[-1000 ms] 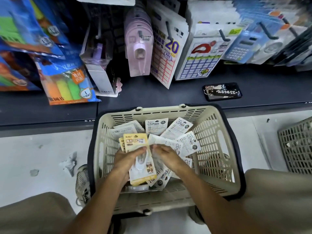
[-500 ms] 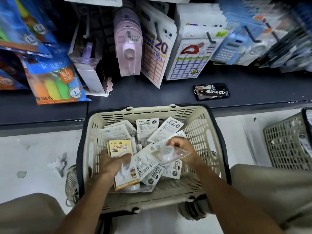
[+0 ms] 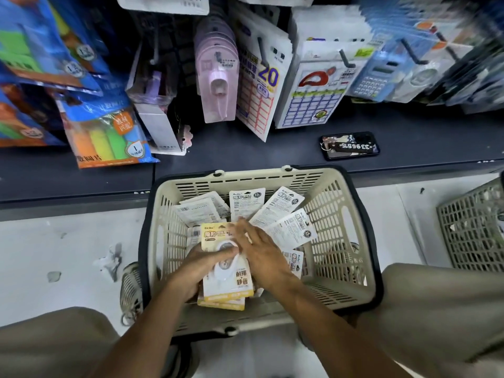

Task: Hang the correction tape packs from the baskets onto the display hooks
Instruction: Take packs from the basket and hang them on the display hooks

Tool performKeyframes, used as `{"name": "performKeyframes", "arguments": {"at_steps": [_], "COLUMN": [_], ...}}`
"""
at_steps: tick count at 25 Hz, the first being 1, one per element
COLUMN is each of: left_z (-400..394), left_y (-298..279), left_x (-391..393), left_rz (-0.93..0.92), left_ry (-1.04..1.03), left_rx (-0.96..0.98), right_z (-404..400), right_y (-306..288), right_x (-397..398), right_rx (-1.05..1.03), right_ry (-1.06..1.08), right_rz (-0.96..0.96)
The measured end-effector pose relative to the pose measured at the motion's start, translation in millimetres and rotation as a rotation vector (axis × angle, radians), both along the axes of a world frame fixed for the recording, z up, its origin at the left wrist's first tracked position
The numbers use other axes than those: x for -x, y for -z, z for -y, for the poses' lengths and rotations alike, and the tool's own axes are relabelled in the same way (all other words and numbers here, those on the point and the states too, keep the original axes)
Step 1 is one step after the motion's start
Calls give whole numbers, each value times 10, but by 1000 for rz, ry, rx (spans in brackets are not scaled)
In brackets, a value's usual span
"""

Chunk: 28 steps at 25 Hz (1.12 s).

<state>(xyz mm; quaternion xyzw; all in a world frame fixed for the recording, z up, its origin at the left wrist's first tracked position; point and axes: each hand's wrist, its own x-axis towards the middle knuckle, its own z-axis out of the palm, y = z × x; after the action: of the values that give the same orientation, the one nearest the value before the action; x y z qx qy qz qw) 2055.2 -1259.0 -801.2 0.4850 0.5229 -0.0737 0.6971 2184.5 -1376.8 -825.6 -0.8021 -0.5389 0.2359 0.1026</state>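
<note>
A beige plastic basket (image 3: 338, 227) sits on the floor in front of me, with several correction tape packs (image 3: 275, 205) lying loose in it, mostly back side up. My left hand (image 3: 196, 271) grips a small stack of yellow-and-white packs (image 3: 226, 282) from the left side, thumb across the front. My right hand (image 3: 259, 255) lies flat over the stack's right edge with fingers straight. Black display hooks (image 3: 345, 60) stick out of the rack above the shelf, loaded with other goods.
A dark shelf (image 3: 272, 148) runs behind the basket, with a phone and key tag (image 3: 349, 145) on it. Pink tape dispensers (image 3: 216, 83), label sheets and calculators hang above. A second grey basket (image 3: 471, 227) stands at the right. My knees flank the basket.
My right hand has lost the clear pack it lifted half a second ago and now presses flat on the stack. The stack in my left hand has grown and shifted toward the middle.
</note>
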Motion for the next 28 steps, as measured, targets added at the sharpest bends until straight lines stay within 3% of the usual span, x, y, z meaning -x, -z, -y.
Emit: {"name": "performKeyframes", "arguments": {"at_steps": [4,9,10,11,12,15,17,20,23,28], "left_z": [-98,-135,-124,-118,-111,-115,-124,-153,-260,-241], "left_y": [149,316,344,351,349,343,292,219,23,-403], "left_x": [11,14,14,19,20,47,75,137,57,-163], "left_rz": [-157,-206,-213,-220,-221,-189,-159,-68,96,203], "left_ry": [-283,-346,-324,-307,-301,-316,-310,-357,-451,-416], "left_rx": [-178,-197,-189,-182,-174,-152,-161,-179,-119,-116], "right_z": [138,22,-28,-64,-74,-7,27,-16,-42,145], "right_y": [221,417,423,444,481,606,659,591,261,-604], "right_x": [-171,-253,-233,-205,-174,-104,-171,-401,-732,-1351], "right_rx": [227,180,196,215,242,292,283,201,-23,-99], "right_ry": [905,1338,1391,1349,1158,116,-138,-79,173,582], "right_rz": [-557,-1073,-1082,-975,-768,-75,89,-23,-217,-817]}}
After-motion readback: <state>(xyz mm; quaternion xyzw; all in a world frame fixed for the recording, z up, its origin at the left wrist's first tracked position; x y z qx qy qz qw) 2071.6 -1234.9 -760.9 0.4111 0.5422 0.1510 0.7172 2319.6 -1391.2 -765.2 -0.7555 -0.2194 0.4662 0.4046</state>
